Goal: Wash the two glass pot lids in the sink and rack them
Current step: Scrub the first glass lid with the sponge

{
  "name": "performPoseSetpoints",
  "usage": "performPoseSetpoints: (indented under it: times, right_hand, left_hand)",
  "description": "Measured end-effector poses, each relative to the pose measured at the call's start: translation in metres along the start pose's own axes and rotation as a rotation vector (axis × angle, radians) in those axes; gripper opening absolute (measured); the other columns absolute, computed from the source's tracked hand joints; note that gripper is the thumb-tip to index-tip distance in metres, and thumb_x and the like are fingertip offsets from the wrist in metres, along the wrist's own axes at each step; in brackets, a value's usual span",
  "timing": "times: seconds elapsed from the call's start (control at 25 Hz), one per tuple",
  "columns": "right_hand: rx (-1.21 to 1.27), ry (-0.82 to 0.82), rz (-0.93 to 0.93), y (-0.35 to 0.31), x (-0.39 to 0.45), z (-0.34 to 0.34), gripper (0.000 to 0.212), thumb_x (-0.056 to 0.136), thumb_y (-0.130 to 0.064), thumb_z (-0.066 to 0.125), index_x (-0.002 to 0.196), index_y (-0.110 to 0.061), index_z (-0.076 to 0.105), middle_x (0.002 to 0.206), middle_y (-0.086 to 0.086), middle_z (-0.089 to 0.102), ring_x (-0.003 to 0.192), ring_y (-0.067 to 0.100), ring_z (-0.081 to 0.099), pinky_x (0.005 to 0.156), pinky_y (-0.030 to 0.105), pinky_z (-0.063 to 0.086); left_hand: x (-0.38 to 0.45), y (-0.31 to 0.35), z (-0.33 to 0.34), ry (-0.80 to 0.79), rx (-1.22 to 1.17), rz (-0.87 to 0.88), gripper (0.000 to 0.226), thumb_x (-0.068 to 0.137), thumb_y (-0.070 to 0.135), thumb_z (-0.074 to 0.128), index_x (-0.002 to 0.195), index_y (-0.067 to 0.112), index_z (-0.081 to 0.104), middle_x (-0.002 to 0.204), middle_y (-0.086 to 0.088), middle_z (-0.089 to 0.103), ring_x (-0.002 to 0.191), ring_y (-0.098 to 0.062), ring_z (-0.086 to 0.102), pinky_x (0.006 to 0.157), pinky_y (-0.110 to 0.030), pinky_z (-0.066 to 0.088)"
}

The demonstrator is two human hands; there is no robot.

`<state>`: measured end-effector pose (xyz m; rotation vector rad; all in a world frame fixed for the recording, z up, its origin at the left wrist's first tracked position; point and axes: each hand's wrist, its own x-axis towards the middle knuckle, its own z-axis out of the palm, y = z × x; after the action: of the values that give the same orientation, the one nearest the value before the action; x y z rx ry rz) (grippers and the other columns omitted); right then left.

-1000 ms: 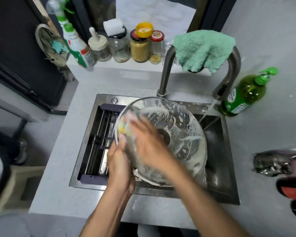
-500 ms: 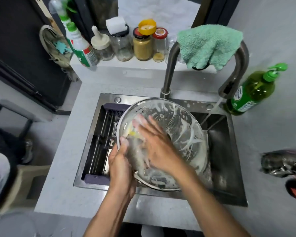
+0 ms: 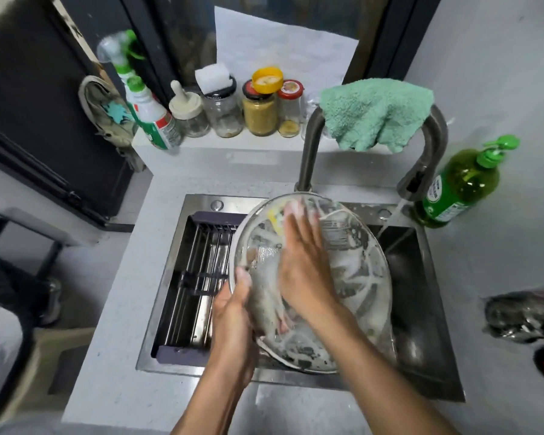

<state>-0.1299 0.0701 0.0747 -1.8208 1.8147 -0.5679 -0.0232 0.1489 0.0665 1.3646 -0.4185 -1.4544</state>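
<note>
A large glass pot lid [image 3: 355,277], streaked with white suds, is held tilted over the steel sink [image 3: 421,312]. My left hand [image 3: 233,312] grips its left rim, thumb on the near face and fingers showing through the glass behind. My right hand [image 3: 305,268] lies flat on the lid's face, its straight fingers pressing a yellow sponge [image 3: 276,218] against the upper rim. Another pale rim [image 3: 283,356] shows in the basin just below the lid; I cannot tell what it belongs to.
A dark drying rack [image 3: 198,277] fills the sink's left half. Water runs from the faucet [image 3: 308,152], which has a green cloth [image 3: 374,114] draped over it. A green soap bottle [image 3: 462,183] stands right, jars [image 3: 259,111] and a spray bottle [image 3: 148,111] behind, and a crumpled bag [image 3: 522,318] on the right counter.
My right hand has slid the sponge from the lid's left-middle up to its top rim. The left hand keeps its grip on the left rim.
</note>
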Motion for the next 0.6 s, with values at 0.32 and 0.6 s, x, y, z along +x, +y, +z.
performPoseSetpoints:
  times: [0.32, 0.6]
  right_hand:
    - [-0.092, -0.156, -0.079, 0.044, -0.026, -0.031, 0.066, 0.097, 0.002, 0.039, 0.155, -0.029, 0.028, 0.164, -0.017, 0.003, 0.153, 0.010, -0.007, 0.125, 0.043, 0.011]
    - [-0.100, -0.366, -0.328, 0.051, -0.092, -0.023, 0.070, 0.096, 0.001, 0.043, 0.154, -0.034, 0.024, 0.164, -0.023, 0.005, 0.152, 0.005, -0.006, 0.124, 0.041, 0.018]
  left_hand:
    - [0.007, 0.007, -0.006, 0.014, -0.017, 0.049, 0.035, 0.091, 0.057, 0.047, 0.110, 0.041, 0.072, 0.110, -0.022, 0.074, 0.092, -0.039, 0.074, 0.087, -0.058, 0.056]
    - [0.014, 0.005, -0.013, 0.098, -0.057, 0.018, 0.053, 0.089, 0.060, 0.042, 0.122, 0.029, 0.068, 0.105, -0.014, 0.077, 0.101, -0.032, 0.074, 0.089, -0.052, 0.056]
